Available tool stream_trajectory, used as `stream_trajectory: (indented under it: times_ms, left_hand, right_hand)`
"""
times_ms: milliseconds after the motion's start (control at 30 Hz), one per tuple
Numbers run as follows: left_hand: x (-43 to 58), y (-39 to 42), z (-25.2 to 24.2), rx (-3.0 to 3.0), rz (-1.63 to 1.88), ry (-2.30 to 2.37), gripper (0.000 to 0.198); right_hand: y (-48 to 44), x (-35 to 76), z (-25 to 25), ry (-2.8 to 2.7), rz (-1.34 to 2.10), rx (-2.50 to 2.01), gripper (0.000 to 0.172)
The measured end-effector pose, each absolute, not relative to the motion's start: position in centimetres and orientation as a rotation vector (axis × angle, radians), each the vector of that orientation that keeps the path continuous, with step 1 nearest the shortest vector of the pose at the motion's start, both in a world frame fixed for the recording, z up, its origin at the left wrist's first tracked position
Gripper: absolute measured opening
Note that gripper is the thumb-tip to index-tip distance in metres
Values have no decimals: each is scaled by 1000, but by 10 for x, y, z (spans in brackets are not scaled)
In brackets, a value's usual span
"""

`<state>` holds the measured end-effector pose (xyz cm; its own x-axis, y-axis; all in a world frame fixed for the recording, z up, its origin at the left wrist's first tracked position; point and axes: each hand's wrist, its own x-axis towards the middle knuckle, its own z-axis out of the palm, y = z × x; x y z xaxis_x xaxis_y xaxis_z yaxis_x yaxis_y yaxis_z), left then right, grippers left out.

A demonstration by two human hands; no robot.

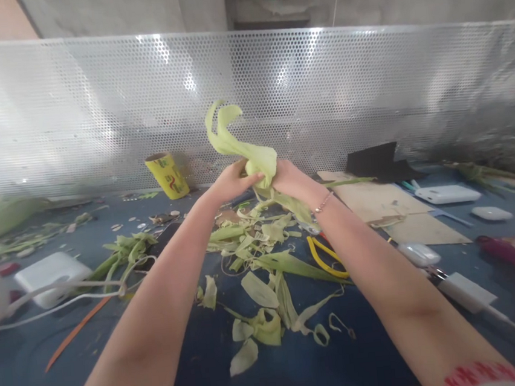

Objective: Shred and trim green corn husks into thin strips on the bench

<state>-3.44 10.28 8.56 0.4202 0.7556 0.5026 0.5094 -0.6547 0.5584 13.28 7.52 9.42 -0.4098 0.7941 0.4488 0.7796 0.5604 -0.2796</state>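
Both of my hands meet above the middle of the table around a pale green corn husk point(246, 147). Two curled husk strips rise from its top, while loose ends hang below. My left hand point(234, 182) is closed on the husk, its thumb lying across the front. From the other side, my right hand point(289, 179) grips it, with the fingers mostly hidden behind the leaf. Under the hands lies a heap of torn husk pieces point(248, 242). Several cut husk scraps point(260, 290) are scattered nearer to me.
A yellow cardboard tube point(167, 176) leans by the perforated metal screen point(255, 78). Left are a white charger point(51, 276) and an orange strip point(77, 333). Yellow-handled scissors point(323, 261) lie beside my right forearm. Further right are beige boards point(372, 200), a white mouse point(491, 213) and an adapter point(467, 292).
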Motion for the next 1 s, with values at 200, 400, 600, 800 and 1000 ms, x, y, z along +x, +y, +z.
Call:
stream_trajectory:
  times_ms: [200, 400, 600, 800, 1000]
  left_hand:
    - [-35, 101, 86, 2227, 1104, 1228, 60]
    - [-38, 106, 81, 1974, 1010, 1073, 54]
    - [-43, 116, 72, 1789, 970, 1022, 51]
    - [-42, 115, 69, 1607, 1061, 885, 46]
    - [-30, 103, 71, 1611, 1153, 986, 50]
  right_hand:
    - [76, 132, 86, -2396, 100, -1130, 26]
    - [72, 134, 87, -2402, 51, -1142, 32]
    - [70, 135, 90, -2396, 18, -1113, 32]
    - [80, 129, 80, -2265, 53, -911, 30]
    - [88, 121, 67, -2090, 141, -842, 28]
